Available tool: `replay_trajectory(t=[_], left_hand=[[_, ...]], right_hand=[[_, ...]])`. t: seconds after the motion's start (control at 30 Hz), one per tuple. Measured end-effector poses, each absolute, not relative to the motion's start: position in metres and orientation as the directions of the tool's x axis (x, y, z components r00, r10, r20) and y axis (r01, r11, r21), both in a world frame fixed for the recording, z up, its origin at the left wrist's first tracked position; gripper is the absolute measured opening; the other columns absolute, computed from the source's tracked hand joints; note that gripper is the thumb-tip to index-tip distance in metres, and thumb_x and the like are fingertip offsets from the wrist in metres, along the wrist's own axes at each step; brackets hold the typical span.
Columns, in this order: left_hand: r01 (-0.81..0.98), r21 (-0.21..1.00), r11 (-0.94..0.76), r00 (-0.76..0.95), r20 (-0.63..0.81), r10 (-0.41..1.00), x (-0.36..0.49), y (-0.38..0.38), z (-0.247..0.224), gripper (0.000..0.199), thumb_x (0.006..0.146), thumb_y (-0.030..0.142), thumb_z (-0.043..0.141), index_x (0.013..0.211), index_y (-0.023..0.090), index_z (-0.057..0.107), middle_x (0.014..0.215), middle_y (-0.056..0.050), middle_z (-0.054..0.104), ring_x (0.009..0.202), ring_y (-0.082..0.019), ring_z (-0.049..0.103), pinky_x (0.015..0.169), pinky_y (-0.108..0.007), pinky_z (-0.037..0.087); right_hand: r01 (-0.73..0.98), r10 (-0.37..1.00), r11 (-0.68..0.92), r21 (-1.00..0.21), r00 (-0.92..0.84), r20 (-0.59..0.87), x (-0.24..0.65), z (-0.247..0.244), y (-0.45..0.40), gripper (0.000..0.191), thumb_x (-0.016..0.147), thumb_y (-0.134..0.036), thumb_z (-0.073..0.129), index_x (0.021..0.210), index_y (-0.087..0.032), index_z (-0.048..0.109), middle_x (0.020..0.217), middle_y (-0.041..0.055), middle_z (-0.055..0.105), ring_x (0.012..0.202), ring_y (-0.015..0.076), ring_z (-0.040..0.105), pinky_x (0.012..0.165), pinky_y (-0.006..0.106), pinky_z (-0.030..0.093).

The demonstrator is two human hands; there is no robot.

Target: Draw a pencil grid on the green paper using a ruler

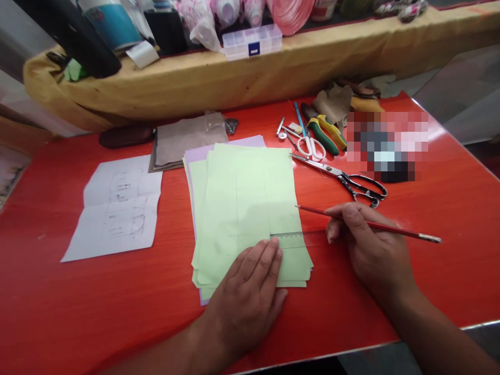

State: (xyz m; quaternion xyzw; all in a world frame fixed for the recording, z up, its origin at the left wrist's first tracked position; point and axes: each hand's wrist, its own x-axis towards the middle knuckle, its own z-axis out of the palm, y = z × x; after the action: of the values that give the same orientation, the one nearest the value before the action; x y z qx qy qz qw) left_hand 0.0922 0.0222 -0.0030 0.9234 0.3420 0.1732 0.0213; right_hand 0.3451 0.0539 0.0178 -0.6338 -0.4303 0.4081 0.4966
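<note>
My left hand (253,284) lies flat, fingers stretched out, on the lower part of the green paper (222,192). Its fingertips press on the end of a clear ruler (291,240), which reaches rightward past the paper's edge. Thin pencil lines cross the top sheet. Between the thumb and fingers of my right hand (369,242) is a dark red pencil (390,227), its tip pointing left near the paper's right edge. Under the green sheets, a purple sheet (250,140) shows at the stack's border.
A creased white sketch sheet (117,205) lies left on the red table (47,224). Black-handled scissors (332,171), white-handled scissors (311,147) and green-yellow pliers (326,133) lie to the right. Behind stand a brown leather piece (187,138) and a clear plastic box (253,41) on a ledge.
</note>
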Motion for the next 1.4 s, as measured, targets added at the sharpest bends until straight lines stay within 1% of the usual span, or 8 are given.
replay_trajectory(t=[0.27, 0.6, 0.77, 1.0, 1.2, 1.4], left_hand=[[0.624, 0.162, -0.764, 0.712, 0.286, 0.642, 0.0930, 0.0228, -0.0028, 0.049, 0.109, 0.027, 0.050, 0.149, -0.002, 0.056, 0.157, -0.022, 0.058, 0.145, -0.034, 0.053, 0.117, -0.047, 0.050], [0.627, 0.166, -0.761, 0.716, 0.265, 0.646, 0.0927, 0.0225, -0.0028, 0.050, 0.110, 0.027, 0.049, 0.150, -0.002, 0.054, 0.160, -0.022, 0.055, 0.147, -0.034, 0.052, 0.119, -0.047, 0.049], [0.618, 0.170, -0.768, 0.722, 0.262, 0.640, 0.0922, 0.0225, -0.0034, 0.051, 0.109, 0.027, 0.051, 0.150, -0.004, 0.054, 0.160, -0.024, 0.054, 0.148, -0.035, 0.052, 0.119, -0.048, 0.050], [0.622, 0.184, -0.761, 0.718, 0.254, 0.648, 0.0920, 0.0217, -0.0038, 0.054, 0.109, 0.028, 0.051, 0.152, -0.003, 0.051, 0.161, -0.024, 0.053, 0.151, -0.035, 0.049, 0.120, -0.048, 0.050], [0.624, 0.188, -0.758, 0.716, 0.249, 0.652, 0.0919, 0.0213, -0.0042, 0.054, 0.109, 0.028, 0.051, 0.153, -0.003, 0.050, 0.161, -0.023, 0.053, 0.153, -0.034, 0.047, 0.121, -0.048, 0.048], [0.621, 0.177, -0.764, 0.722, 0.249, 0.645, 0.0925, 0.0220, -0.0034, 0.052, 0.110, 0.028, 0.050, 0.151, -0.003, 0.053, 0.160, -0.024, 0.054, 0.149, -0.035, 0.051, 0.119, -0.048, 0.050]], right_hand=[[0.145, 0.955, -0.136, -0.980, 0.283, -0.090, 0.3431, 0.0203, 0.0545, 0.037, 0.105, -0.056, 0.064, 0.095, -0.024, 0.079, 0.068, 0.0014, 0.069, 0.065, 0.0177, 0.065, 0.064, 0.031, 0.052], [0.208, 0.957, -0.129, -0.970, 0.283, -0.067, 0.3415, 0.0240, 0.0557, 0.037, 0.106, -0.056, 0.062, 0.094, -0.024, 0.078, 0.068, 0.0018, 0.069, 0.064, 0.0181, 0.065, 0.063, 0.032, 0.053], [0.189, 0.956, -0.128, -0.974, 0.286, -0.070, 0.3417, 0.0222, 0.0551, 0.036, 0.106, -0.055, 0.062, 0.095, -0.024, 0.078, 0.068, 0.0017, 0.069, 0.064, 0.0174, 0.065, 0.063, 0.030, 0.053], [0.190, 0.951, -0.147, -0.971, 0.297, -0.086, 0.3423, 0.0224, 0.0558, 0.036, 0.106, -0.055, 0.062, 0.094, -0.024, 0.078, 0.068, 0.0017, 0.069, 0.065, 0.0182, 0.065, 0.064, 0.032, 0.053], [0.157, 0.948, -0.159, -0.975, 0.299, -0.106, 0.3441, 0.0210, 0.0544, 0.034, 0.106, -0.054, 0.063, 0.096, -0.025, 0.078, 0.070, 0.0017, 0.069, 0.067, 0.0187, 0.065, 0.065, 0.032, 0.053], [0.154, 0.948, -0.157, -0.976, 0.299, -0.105, 0.3449, 0.0218, 0.0533, 0.034, 0.107, -0.053, 0.063, 0.095, -0.026, 0.079, 0.069, 0.0007, 0.069, 0.066, 0.0171, 0.065, 0.066, 0.031, 0.052]])
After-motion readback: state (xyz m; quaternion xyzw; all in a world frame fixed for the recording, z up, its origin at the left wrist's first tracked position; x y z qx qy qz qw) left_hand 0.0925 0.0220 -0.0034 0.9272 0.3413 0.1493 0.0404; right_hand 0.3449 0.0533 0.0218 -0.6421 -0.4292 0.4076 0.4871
